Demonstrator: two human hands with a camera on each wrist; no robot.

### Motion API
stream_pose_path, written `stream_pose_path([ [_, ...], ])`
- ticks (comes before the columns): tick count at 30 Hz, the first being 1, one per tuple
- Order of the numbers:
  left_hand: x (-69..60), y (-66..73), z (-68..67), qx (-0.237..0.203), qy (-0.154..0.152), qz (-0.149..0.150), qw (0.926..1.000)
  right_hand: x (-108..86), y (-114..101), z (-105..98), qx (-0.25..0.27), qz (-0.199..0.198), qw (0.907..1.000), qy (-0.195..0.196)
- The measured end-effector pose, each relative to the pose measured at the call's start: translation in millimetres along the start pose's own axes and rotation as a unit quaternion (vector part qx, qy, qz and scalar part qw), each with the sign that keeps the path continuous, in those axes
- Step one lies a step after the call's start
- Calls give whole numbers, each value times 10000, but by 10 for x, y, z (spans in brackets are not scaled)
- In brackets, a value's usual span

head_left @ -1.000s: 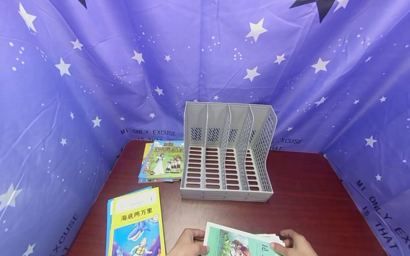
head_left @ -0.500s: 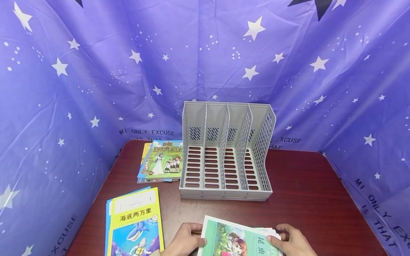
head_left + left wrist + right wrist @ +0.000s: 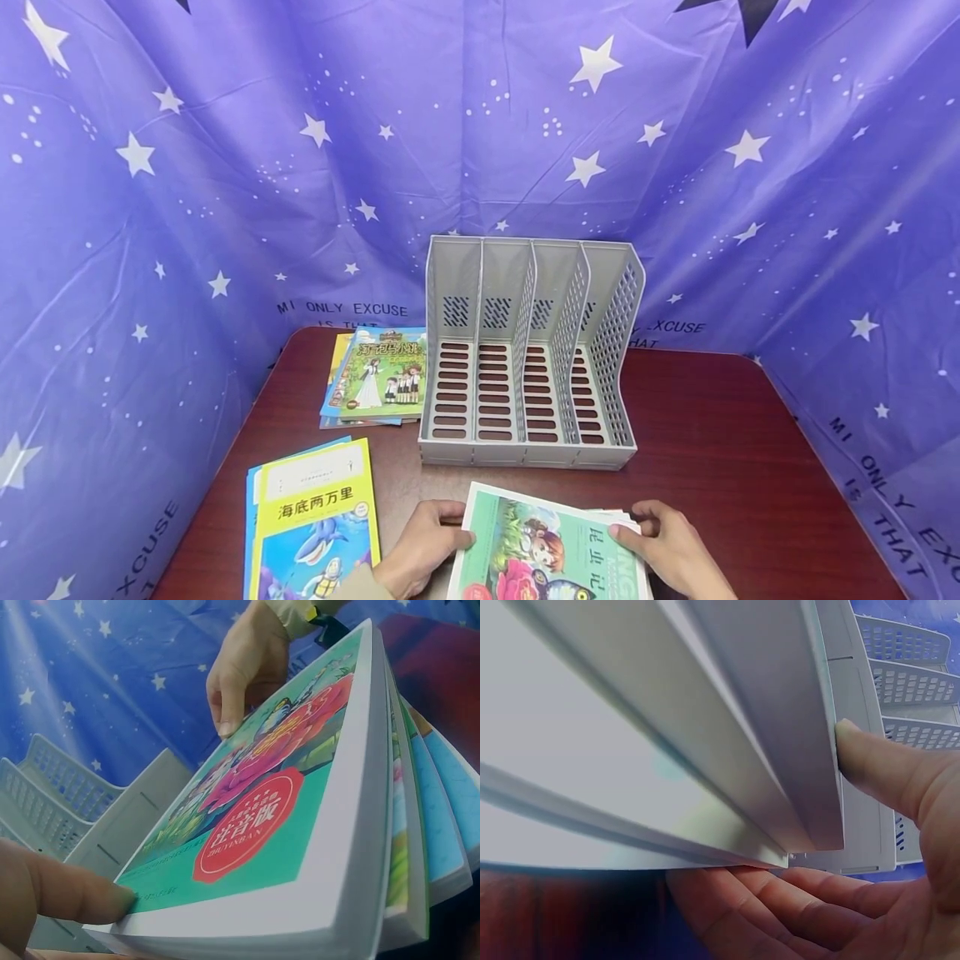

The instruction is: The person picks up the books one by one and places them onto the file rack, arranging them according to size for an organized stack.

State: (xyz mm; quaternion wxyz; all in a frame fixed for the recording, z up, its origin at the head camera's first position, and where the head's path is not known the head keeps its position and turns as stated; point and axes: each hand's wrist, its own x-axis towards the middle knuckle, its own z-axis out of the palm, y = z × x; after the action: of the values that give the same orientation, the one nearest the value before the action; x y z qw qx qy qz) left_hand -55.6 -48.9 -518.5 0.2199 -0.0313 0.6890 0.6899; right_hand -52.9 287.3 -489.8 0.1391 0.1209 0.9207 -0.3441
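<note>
At the front of the table a fanned stack of books [image 3: 555, 542] is held up between both hands, a green-covered book with a flower and a red seal on top. My left hand [image 3: 426, 542] grips the stack's left edge, its thumb [image 3: 75, 889] on the green cover. The right hand [image 3: 671, 542] grips the opposite edge; in the right wrist view its thumb [image 3: 885, 769] presses the top book and the fingers [image 3: 772, 907] lie under the bottom one. Several page edges and blue covers show below the top book in the left wrist view.
Behind the stack stands a grey file rack [image 3: 525, 454] with several upright compartments. Left of it lies a small pile of comic books [image 3: 382, 379]. Nearer, at left, a yellow book [image 3: 318, 500] lies on blue ones. A starry curtain [image 3: 465, 117] encloses the table [image 3: 720, 442].
Both hands have moved the stack of books forward and slightly left, towards the rack, so more of the green cover shows. The rack and the other piles stay put.
</note>
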Motion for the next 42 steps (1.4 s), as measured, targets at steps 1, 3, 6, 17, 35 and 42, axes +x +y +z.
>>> stream_pose_path([
  [1,7,8,-10,-4,2,5,10000,12,-11,2,6,-23,10000,21],
  [3,17,26,-27,-34,-1,33,10000,40,-36,4,-13,-90,9999,53],
  [6,31,58,-48,-65,23,22,10000,86,-72,7,-29,-140,9999,91],
  [17,106,120,-137,78,105,-129,9998,191,-157,22,104,-301,9994,113],
  [35,135,134,-145,119,256,29,9996,258,-209,29,180,-312,9991,202],
  [42,138,108,-164,365,266,211,9988,269,-205,36,-106,-444,9987,237],
])
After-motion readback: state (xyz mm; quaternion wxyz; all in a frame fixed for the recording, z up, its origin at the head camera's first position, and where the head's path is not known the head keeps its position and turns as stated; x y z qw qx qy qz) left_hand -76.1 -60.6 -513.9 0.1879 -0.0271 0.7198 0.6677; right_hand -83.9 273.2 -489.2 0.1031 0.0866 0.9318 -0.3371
